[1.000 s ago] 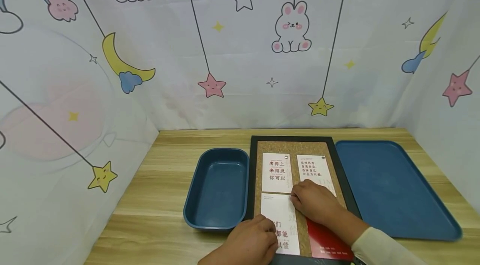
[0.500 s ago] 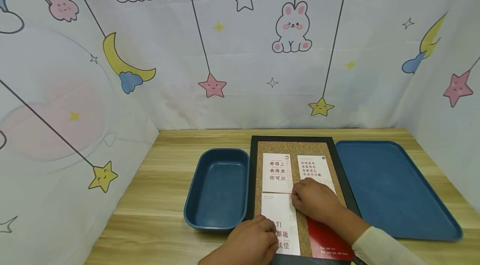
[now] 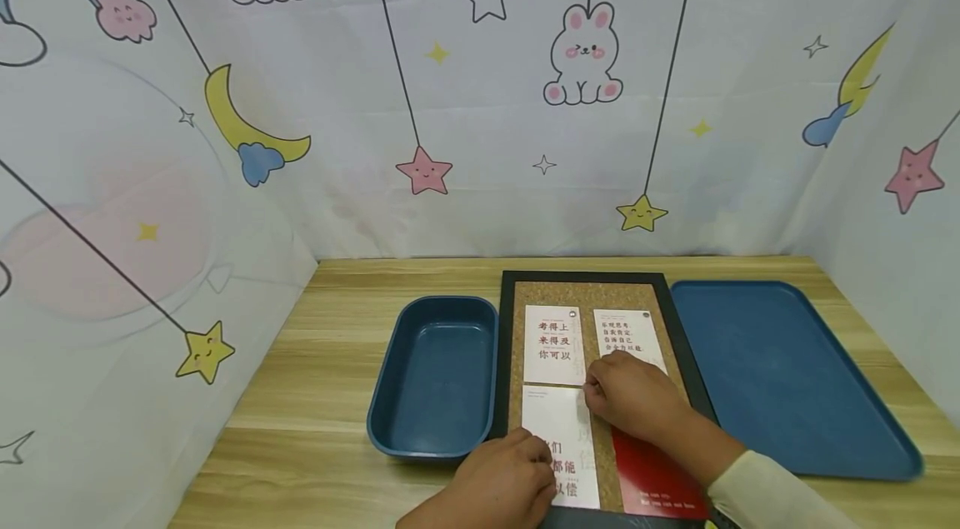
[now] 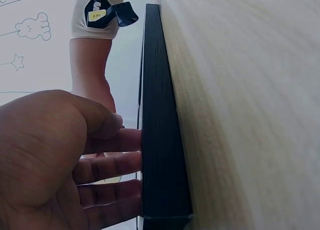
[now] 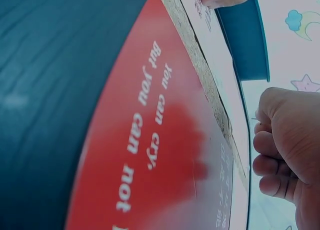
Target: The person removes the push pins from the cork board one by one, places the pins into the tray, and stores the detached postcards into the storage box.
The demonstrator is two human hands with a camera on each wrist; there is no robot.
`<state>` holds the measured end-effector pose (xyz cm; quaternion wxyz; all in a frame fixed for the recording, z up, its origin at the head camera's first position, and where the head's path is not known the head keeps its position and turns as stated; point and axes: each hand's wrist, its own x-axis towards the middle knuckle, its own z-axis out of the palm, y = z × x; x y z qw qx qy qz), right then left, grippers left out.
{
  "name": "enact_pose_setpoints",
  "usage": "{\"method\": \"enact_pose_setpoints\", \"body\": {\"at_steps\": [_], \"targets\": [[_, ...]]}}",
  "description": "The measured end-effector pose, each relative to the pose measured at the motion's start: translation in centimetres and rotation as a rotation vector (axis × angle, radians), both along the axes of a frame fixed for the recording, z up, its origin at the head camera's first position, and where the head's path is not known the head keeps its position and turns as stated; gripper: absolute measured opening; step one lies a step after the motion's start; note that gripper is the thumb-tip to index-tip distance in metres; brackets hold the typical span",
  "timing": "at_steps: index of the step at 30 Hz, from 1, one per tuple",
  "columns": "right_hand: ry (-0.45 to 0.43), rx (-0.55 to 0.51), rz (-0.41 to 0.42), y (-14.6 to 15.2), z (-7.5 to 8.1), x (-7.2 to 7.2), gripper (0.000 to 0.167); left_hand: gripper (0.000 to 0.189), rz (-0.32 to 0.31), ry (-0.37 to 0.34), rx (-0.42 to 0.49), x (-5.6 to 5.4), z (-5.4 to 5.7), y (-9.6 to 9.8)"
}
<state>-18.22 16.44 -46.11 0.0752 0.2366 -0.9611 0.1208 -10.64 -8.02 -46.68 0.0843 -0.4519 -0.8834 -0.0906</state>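
4 printed cards lie in 2 columns on a corkboard (image 3: 585, 294) edged by a black frame (image 3: 585, 276). The lower-left card (image 3: 555, 421) is white, with large red Chinese characters towards its bottom, fine grey print in its top left corner and faint, oversized characters down its right side. Above it, the upper-left card (image 3: 553, 344) carries 3 lines of red characters; a narrow strip of cork separates the pair. The upper-right card (image 3: 622, 333) shows 4 lines of smaller characters. Below that, the red card (image 3: 651, 479) bears white English italics, "You can cry," among them.

The left hand (image 3: 506, 475) rests at the left edge of the lower-left card, hiding the start of its text; the left wrist view shows its fingers extended and only slightly bent, clasping nothing visible. That card stretches between these fingers and the right hand (image 3: 630, 396), whose fingers are curled in near its top right corner. I cannot tell whether they pinch something small there. The same hand covers the bottom of the upper-right card and the red card's top
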Motion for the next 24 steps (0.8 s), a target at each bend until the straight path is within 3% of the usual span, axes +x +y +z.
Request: {"method": "enact_pose_setpoints", "body": {"at_steps": [18, 24], "targets": [[0.065, 0.041, -0.014, 1.1, 1.0, 0.1, 0.008, 0.007, 0.005, 0.011, -0.008, 0.0, 0.1, 0.0], [0.093, 0.056, -0.026, 1.9, 1.3, 0.0, 0.006, 0.008, -0.002, -0.016, -0.017, 0.0, 0.1, 0.0]]}}
